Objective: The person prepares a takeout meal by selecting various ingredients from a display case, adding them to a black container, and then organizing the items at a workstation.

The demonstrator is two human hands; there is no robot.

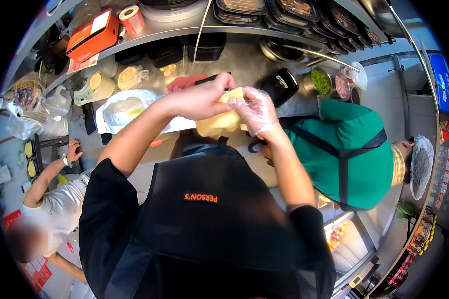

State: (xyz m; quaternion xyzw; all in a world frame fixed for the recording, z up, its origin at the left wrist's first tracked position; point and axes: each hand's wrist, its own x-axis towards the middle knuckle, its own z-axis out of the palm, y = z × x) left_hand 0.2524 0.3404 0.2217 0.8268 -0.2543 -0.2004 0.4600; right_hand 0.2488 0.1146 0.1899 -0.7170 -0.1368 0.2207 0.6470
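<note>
A soft, pale yellow sheet (217, 123) hangs in folds between my hands, over the near edge of the worktop. My right hand (257, 110), in a clear plastic glove, pinches its upper right part. My left hand (197, 99) is bare and closed, its thumb against the sheet's upper left; its fingertips are partly hidden. A black handle-like piece (204, 79) shows just beyond the left fingers; I cannot tell whether they touch it. Left of my wrist, a white tray (105, 117) holds something in clear plastic. Pink cloth or plastic (182, 83) lies behind the hand.
A co-worker in green (359, 154) stands close at right; another in white (65, 204) is at left. Metal tubs hold chopped greens (321, 80) and pink slices (341, 85). A black container (280, 85) stands nearer. The shelf above carries lidded boxes (294, 15) and an orange box (92, 36).
</note>
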